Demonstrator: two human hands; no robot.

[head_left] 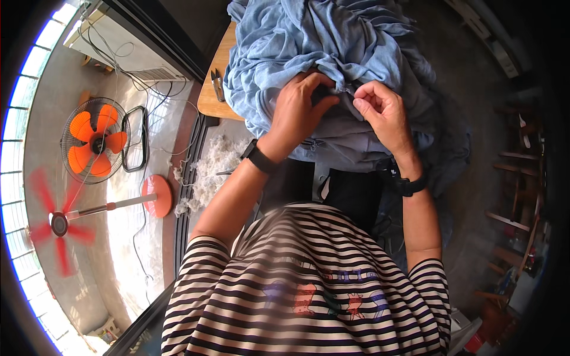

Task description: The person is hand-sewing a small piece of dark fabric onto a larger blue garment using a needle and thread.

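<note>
A large heap of light blue fabric [285, 49] with overlocked seams covers most of a wooden table [222, 49] and hangs over my lap. My left hand [303, 102] lies on the near folds, its fingers curled partly under a seamed edge. Just right of it my right hand [383, 109] has thumb and forefinger close together beside the end of a seam; whether they pinch a thread or the cloth is too small to tell. A pair of thread snips [217, 84] rests on the table's left part, apart from both hands.
A pile of whitish thread scraps [213, 164] lies on the floor at the left, beside a sliding-door track. Beyond stand an orange-bladed fan [99, 143] and a red-bladed fan [59, 224], with loose cables [133, 75] nearby. Wooden shelving [516, 169] stands far right.
</note>
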